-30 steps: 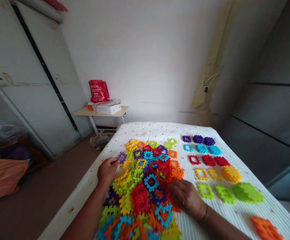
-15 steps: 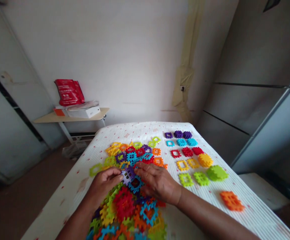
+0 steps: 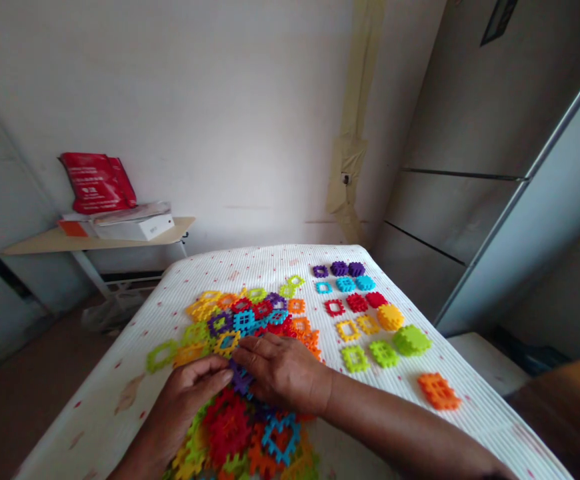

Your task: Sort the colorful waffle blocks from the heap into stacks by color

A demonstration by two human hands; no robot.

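A purple interlocking plastic tile (image 3: 241, 379) is between my two hands, over the pile of mixed tiles (image 3: 227, 430). Thumb and fingers of my left hand (image 3: 193, 387) are pinched at the tile's left edge. My right hand (image 3: 285, 373) curls over its right side, palm down, and covers part of it; the thumb is hidden. Close by in the pile lie a yellow open-frame tile (image 3: 227, 343), a blue window tile (image 3: 244, 321) and a blue tile with a heart-shaped opening (image 3: 281, 438). Red tiles (image 3: 227, 427) show below my hands.
On the right of the white table cover (image 3: 135, 333), tiles stand sorted in colour rows: purple (image 3: 339, 268), blue (image 3: 345, 285), red (image 3: 357, 303), yellow (image 3: 390, 317) and green (image 3: 412, 341). An orange tile stack (image 3: 439, 391) sits nearer. A side table (image 3: 35, 241) bears a red bag (image 3: 97, 183).
The view has turned to the right, so the scene sits further left. My right hand has moved closer to my left and now covers more of the purple tile.
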